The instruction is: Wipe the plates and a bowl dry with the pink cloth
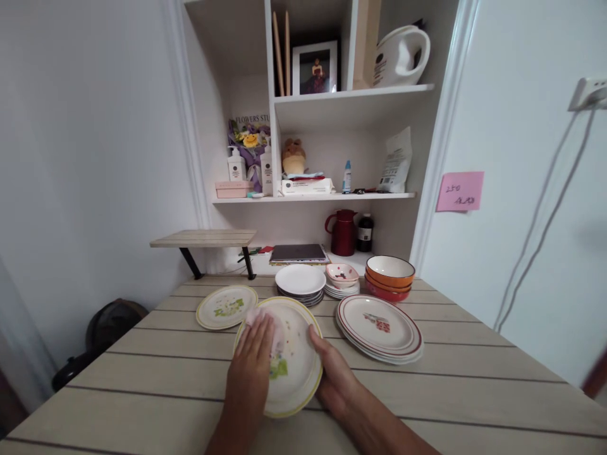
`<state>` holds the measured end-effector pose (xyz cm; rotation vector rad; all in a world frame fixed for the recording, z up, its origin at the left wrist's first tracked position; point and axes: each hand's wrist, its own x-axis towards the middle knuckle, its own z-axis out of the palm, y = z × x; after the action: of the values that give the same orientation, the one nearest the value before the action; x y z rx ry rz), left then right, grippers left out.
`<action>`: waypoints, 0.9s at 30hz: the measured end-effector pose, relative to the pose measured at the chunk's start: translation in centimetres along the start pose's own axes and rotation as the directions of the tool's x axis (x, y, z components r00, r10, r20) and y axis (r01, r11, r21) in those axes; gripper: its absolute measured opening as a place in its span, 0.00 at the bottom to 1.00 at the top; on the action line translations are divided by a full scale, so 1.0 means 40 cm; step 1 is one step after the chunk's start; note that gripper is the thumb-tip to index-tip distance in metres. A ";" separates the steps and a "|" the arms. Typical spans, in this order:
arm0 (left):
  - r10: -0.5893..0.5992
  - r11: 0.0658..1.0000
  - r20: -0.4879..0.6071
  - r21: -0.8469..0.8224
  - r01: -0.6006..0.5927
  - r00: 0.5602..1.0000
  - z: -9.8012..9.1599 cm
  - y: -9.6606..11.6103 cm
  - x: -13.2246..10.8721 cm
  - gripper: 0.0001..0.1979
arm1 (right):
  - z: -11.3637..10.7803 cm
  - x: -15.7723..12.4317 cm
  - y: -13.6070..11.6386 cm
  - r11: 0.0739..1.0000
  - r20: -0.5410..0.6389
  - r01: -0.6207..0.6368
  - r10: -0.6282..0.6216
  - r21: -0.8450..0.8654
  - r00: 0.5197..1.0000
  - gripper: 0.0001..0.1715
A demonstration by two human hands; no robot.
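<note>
A yellow-rimmed plate (296, 373) with green and speckled marks sits tilted near the table's front edge. My left hand (253, 360) lies flat on its left half, pressing a pink cloth (270, 325) against the surface. My right hand (334, 373) grips the plate's right rim, with the thumb on top of the rim. A second yellow-rimmed plate (226, 306) lies flat to the left, apart from both hands.
A stack of red-rimmed plates (379, 327) lies to the right. Behind are stacked white plates (300, 281), a small pink dish on saucers (342, 277) and orange-red bowls (389, 277). A small wooden riser (203, 239), a laptop (298, 253) and a red jug (342, 232) stand by the shelves.
</note>
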<state>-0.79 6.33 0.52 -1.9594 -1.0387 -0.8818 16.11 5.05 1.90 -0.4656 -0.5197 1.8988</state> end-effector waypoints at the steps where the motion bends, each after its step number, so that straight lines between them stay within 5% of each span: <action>1: -0.007 1.000 -0.016 0.007 0.007 1.000 0.003 -0.004 -0.006 0.28 | -0.003 0.004 -0.008 1.000 -0.006 0.009 -0.009 0.018 1.000 0.31; 8: 0.222 0.960 -0.063 -0.161 -0.229 0.973 -0.023 0.035 -0.007 0.25 | -0.023 0.007 -0.067 0.994 -0.049 0.072 -0.068 0.077 0.996 0.33; 12: 0.280 0.942 -0.014 -0.189 -0.277 0.960 -0.030 0.056 0.008 0.26 | -0.019 -0.004 -0.037 0.998 0.036 -0.064 0.064 0.014 0.997 0.34; 17: 0.020 0.998 0.064 -0.055 -0.017 0.998 -0.007 0.027 0.009 0.36 | 0.003 -0.005 0.007 0.997 0.018 -0.053 0.054 -0.049 0.998 0.29; 21: -0.136 0.988 0.031 0.073 0.133 0.990 -0.006 0.006 -0.003 0.36 | -0.001 0.000 -0.025 0.999 -0.054 -0.007 0.009 0.051 0.999 0.31; 27: 0.139 0.979 -0.017 -0.146 -0.140 0.990 -0.034 0.069 -0.005 0.30 | -0.012 -0.007 -0.077 0.993 -0.089 0.086 -0.078 0.084 0.993 0.32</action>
<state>1.23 4.01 0.25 -2.1224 -0.8406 -0.9078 18.81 5.89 3.23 -0.4589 -0.3923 1.8068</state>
